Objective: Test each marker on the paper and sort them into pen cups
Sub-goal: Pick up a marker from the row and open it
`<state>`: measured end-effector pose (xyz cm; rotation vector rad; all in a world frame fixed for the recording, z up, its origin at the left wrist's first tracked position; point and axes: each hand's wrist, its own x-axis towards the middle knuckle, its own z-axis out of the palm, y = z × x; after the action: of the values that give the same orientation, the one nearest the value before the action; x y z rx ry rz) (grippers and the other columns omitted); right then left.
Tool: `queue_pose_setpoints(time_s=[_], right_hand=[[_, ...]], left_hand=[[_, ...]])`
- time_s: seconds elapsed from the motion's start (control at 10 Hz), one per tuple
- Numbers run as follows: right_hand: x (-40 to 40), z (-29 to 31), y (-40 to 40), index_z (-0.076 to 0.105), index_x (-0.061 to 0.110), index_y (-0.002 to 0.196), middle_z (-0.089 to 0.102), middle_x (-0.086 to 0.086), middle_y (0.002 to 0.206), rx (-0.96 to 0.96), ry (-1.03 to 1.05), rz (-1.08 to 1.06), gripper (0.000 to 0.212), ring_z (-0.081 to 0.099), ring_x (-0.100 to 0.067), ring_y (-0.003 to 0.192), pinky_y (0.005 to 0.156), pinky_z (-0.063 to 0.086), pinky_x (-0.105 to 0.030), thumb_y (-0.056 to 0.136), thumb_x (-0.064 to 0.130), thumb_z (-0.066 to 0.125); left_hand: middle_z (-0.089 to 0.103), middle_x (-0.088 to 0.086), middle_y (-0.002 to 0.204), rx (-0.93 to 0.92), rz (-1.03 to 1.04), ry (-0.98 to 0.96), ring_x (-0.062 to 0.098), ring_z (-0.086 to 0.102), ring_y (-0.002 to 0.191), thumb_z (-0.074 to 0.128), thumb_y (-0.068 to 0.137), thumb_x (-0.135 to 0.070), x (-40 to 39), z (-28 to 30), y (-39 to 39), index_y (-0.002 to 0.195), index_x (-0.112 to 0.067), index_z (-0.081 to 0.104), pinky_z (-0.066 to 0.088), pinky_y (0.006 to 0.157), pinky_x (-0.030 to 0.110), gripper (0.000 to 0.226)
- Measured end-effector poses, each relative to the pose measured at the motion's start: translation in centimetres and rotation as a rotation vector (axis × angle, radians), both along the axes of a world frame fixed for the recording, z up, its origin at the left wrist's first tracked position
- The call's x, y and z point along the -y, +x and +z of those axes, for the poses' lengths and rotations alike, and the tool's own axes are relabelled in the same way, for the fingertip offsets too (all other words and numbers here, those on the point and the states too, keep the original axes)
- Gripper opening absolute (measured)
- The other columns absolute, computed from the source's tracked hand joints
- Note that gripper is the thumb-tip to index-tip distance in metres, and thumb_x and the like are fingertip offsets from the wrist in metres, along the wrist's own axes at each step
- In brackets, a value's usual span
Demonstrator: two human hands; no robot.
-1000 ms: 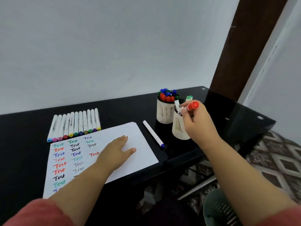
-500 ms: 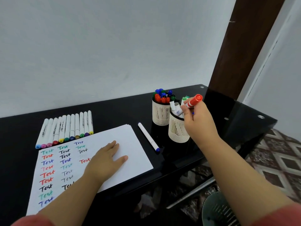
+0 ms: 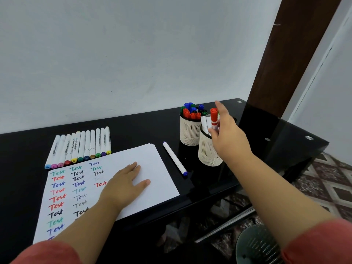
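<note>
A white paper sheet (image 3: 152, 159) with several coloured "Test" words lies on the black table (image 3: 133, 130). My left hand (image 3: 123, 185) rests flat on it. Two cream slotted pen cups stand to the right: the far cup (image 3: 188, 134) is full of red, blue and green markers, and the near cup (image 3: 206, 153) holds a few white ones. A red-capped marker (image 3: 214, 116) stands upright in the near cup. My right hand (image 3: 228, 138) is beside it, fingers spread and straight, thumb close to its barrel. A row of several white markers (image 3: 82, 145) lies left of the paper's top.
A single blue-tipped marker (image 3: 174, 158) lies on the table between the paper and the cups. The table's front edge runs just under the paper. A wire bin (image 3: 255, 246) sits on the patterned floor at lower right, and a dark wooden post (image 3: 285, 54) rises behind the table.
My right hand brought the red marker from a tilted hold above the near cup down into it. The fingers have since opened. The left hand stayed on the paper.
</note>
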<state>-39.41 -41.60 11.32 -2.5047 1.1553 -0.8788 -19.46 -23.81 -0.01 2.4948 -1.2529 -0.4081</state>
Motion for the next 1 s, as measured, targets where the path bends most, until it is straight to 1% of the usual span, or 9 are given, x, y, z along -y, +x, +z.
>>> queue_pose_setpoints(time_s=[0.1,0.2,0.3,0.4,0.5,0.6,0.8,0.9,1.0], right_hand=[[0.1,0.0,-0.1,0.003,0.034,0.150,0.045,-0.005,0.126,-0.117,-0.111,0.008,0.069,0.063,-0.025,0.075,0.066,0.056,-0.042,0.098,0.018,0.047],[0.9,0.3,-0.1,0.023,0.026,0.144,0.047,-0.006,0.130,-0.173,-0.138,0.025,0.052,0.062,-0.029,0.090,0.074,0.054,-0.041,0.098,0.021,0.047],[1.3,0.2,-0.2,0.034,0.023,0.142,0.043,-0.004,0.136,-0.232,-0.153,0.032,0.044,0.058,-0.029,0.100,0.081,0.051,-0.040,0.100,0.024,0.044],[1.4,0.0,-0.3,0.036,0.023,0.142,0.045,-0.002,0.135,-0.278,-0.150,0.047,0.043,0.057,-0.028,0.104,0.083,0.049,-0.038,0.100,0.023,0.043],[1.3,0.3,-0.4,0.044,0.019,0.126,0.058,-0.004,0.116,-0.215,-0.067,0.017,0.030,0.060,-0.026,0.093,0.077,0.050,-0.038,0.098,0.026,0.048],[1.4,0.4,-0.2,0.050,0.015,0.107,0.062,-0.004,0.102,-0.263,-0.066,0.014,0.016,0.059,-0.022,0.087,0.075,0.049,-0.036,0.097,0.027,0.049],[1.4,0.4,0.0,0.054,0.013,0.107,0.058,-0.004,0.106,-0.267,-0.073,0.057,0.018,0.058,-0.022,0.089,0.079,0.050,-0.036,0.097,0.026,0.048],[1.3,0.4,-0.2,0.055,0.014,0.107,0.052,0.001,0.107,-0.230,-0.101,0.093,0.018,0.057,-0.019,0.088,0.075,0.048,-0.031,0.097,0.027,0.049],[1.0,1.0,-0.4,0.053,0.015,0.107,0.044,0.005,0.102,-0.207,-0.129,0.122,0.017,0.052,-0.015,0.083,0.068,0.041,-0.026,0.097,0.028,0.049]], left_hand=[[0.006,-0.015,0.157,0.003,0.002,0.006,0.008,0.007,0.144,0.036,0.093,-0.058,0.1,0.0,0.0,0.150,-0.026,0.014,0.011,0.116,0.032,0.069],[0.006,-0.016,0.156,0.003,0.007,0.005,0.007,0.008,0.144,0.037,0.092,-0.058,0.1,-0.1,0.0,0.150,-0.026,0.015,0.011,0.116,0.031,0.069],[0.006,-0.016,0.156,0.004,0.008,0.010,0.008,0.008,0.144,0.037,0.092,-0.058,0.1,-0.1,0.1,0.150,-0.027,0.014,0.011,0.117,0.032,0.070],[0.007,-0.016,0.156,0.009,0.007,0.015,0.008,0.008,0.144,0.036,0.092,-0.058,0.2,-0.1,0.1,0.150,-0.027,0.014,0.011,0.116,0.032,0.069],[0.007,-0.016,0.156,0.011,0.012,0.012,0.007,0.008,0.144,0.037,0.092,-0.058,0.2,-0.2,0.1,0.150,-0.027,0.015,0.011,0.116,0.032,0.069],[0.007,-0.016,0.156,0.013,0.015,0.019,0.007,0.007,0.144,0.037,0.092,-0.058,0.2,-0.2,0.1,0.150,-0.028,0.015,0.010,0.116,0.032,0.068],[0.005,-0.015,0.157,0.045,0.007,0.043,0.007,0.006,0.144,0.034,0.094,-0.057,0.2,0.0,-0.2,0.150,-0.027,0.013,0.010,0.116,0.031,0.068],[0.004,-0.014,0.157,0.088,-0.005,0.070,0.008,0.005,0.144,0.030,0.095,-0.057,0.1,0.1,-0.6,0.151,-0.026,0.012,0.010,0.116,0.031,0.067],[0.003,-0.012,0.158,0.129,-0.014,0.104,0.010,0.006,0.144,0.028,0.096,-0.056,0.1,0.5,-0.8,0.151,-0.025,0.010,0.011,0.116,0.031,0.066]])
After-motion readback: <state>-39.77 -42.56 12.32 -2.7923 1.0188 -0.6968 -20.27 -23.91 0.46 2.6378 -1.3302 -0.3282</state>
